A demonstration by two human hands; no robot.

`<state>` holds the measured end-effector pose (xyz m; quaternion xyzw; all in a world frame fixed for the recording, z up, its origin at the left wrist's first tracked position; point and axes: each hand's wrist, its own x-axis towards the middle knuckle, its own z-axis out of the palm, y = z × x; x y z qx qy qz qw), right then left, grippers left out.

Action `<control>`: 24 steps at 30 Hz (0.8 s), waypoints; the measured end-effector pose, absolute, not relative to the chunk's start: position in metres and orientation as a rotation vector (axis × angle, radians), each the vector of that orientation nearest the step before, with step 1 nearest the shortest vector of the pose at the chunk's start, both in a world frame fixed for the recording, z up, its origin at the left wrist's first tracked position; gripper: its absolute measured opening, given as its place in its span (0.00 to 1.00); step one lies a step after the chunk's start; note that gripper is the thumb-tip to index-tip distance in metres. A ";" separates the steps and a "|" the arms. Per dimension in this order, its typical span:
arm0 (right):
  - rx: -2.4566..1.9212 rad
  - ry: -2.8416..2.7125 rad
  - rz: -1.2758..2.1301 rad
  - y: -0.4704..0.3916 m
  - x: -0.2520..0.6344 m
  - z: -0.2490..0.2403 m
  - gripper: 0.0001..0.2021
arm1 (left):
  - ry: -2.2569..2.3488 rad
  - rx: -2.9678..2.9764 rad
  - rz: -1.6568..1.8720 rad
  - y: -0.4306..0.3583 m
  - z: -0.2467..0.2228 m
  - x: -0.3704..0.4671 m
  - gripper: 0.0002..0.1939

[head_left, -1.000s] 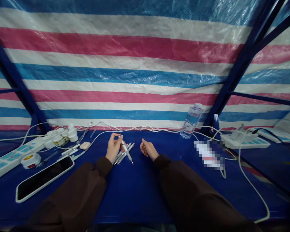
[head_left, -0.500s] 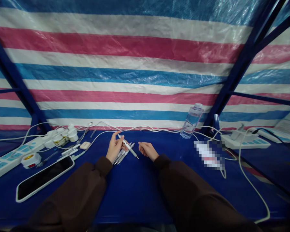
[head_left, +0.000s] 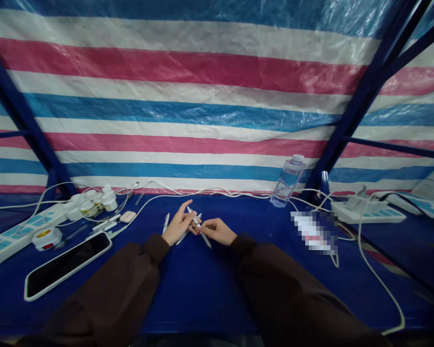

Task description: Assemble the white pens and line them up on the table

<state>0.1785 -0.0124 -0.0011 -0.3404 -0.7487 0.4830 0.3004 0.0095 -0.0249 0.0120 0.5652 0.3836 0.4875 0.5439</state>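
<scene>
A white pen (head_left: pixel 205 239) slants between my two hands, its dark tip pointing down to the right. My left hand (head_left: pixel 181 225) grips its upper end between thumb and fingers, with the index finger stretched up. Lower on the barrel, the fingertips of my right hand (head_left: pixel 219 231) are closed on the same pen. Beneath and behind my left hand lie more pens, partly hidden by it; one white pen (head_left: pixel 166 222) shows to its left on the blue table (head_left: pixel 198 294).
To the left are a phone (head_left: pixel 68 266), a power strip (head_left: pixel 25 229), small white bottles (head_left: pixel 109 199) and an earbud case (head_left: pixel 128 217). A clear water bottle (head_left: pixel 287 182) stands at the back right, near a blurred-out packet (head_left: pixel 313 233), cables and another power strip (head_left: pixel 369 212).
My right hand has moved left and closed on the lower part of the pen. My left hand has shifted slightly right, uncovering a pen at its left.
</scene>
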 end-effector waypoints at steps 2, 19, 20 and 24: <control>-0.905 -1.990 1.268 -0.012 0.178 -0.004 0.16 | 0.998 1.448 1.195 -0.025 0.010 0.009 0.34; -1.641 -2.141 0.302 -0.018 0.181 0.001 0.12 | 1.847 2.521 0.659 -0.027 0.006 -0.002 0.09; -1.666 -2.162 0.279 -0.019 0.181 0.002 0.12 | 1.900 2.508 0.633 -0.027 0.007 -0.003 0.09; -1.732 -2.238 0.193 -0.020 0.181 0.004 0.12 | 2.039 2.481 0.542 -0.027 0.009 -0.004 0.10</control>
